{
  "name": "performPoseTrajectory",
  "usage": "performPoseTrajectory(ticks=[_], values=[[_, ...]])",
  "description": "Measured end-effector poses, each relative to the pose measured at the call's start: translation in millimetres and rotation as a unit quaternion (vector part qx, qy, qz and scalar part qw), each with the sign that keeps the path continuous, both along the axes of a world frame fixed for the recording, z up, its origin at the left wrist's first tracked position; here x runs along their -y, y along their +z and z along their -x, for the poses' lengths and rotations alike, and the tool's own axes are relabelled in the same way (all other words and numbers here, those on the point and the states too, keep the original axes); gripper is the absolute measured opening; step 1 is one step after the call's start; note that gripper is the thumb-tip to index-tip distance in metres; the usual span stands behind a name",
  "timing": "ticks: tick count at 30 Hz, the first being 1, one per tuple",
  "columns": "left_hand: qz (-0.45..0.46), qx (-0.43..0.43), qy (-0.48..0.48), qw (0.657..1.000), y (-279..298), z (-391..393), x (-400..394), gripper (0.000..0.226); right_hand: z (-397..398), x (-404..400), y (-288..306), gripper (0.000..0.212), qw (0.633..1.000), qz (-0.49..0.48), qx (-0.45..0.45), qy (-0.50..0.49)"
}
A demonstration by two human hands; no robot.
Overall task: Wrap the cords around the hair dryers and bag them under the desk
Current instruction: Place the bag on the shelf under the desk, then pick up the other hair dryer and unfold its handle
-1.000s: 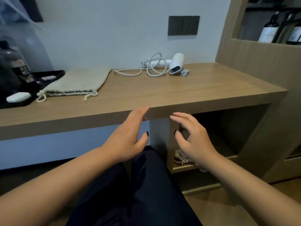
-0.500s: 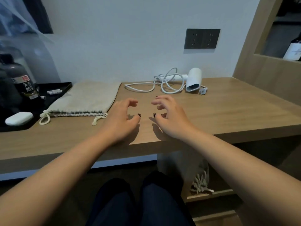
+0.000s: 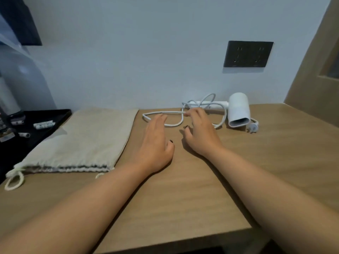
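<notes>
The white plastic hair dryer (image 3: 238, 110) lies far right on the wooden table (image 3: 183, 195), its looped white cord (image 3: 165, 113) loose. Left hand (image 3: 156, 143) and right hand (image 3: 200, 133) hover with fingers relaxed, empty; a hasty pull on tangled loops could drag the dryer.

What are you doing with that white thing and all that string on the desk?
That white thing is a hair dryer, lying on its side at the back of the desk, and the "string" is its cord, loose in loops beside it. The plug lies unplugged by the dryer. Both hands reach toward the cord: the left hand is open over the desk, and the right hand has its fingertips at the cord. Nothing is wrapped yet. A cloth drawstring bag lies flat on the left.
</notes>
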State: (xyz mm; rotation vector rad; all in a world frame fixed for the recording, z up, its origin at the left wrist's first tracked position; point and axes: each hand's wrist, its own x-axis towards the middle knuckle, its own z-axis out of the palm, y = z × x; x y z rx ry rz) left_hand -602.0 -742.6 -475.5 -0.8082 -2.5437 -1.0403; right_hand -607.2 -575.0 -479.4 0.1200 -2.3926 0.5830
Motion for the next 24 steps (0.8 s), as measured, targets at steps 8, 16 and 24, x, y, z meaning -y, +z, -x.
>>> performPoseTrajectory(ticks=[8, 16, 24], values=[[-0.022, 0.027, -0.011, 0.999, 2.0, 24.5, 0.8, 0.066, 20.7, -54.7, 13.7, 0.038, 0.982, 0.039, -0.169, -0.080], [-0.027, 0.035, -0.039, 0.998, 1.1, 23.6, 5.5, 0.069, 34.1, -60.2, 9.4, 0.037, 0.967, -0.021, -0.216, -0.135], [-0.026, 0.055, -0.033, 0.998, 1.1, 23.8, 8.8, 0.071, 24.9, -100.7, 9.8, 0.082, 0.887, 0.279, -0.041, -0.364]])
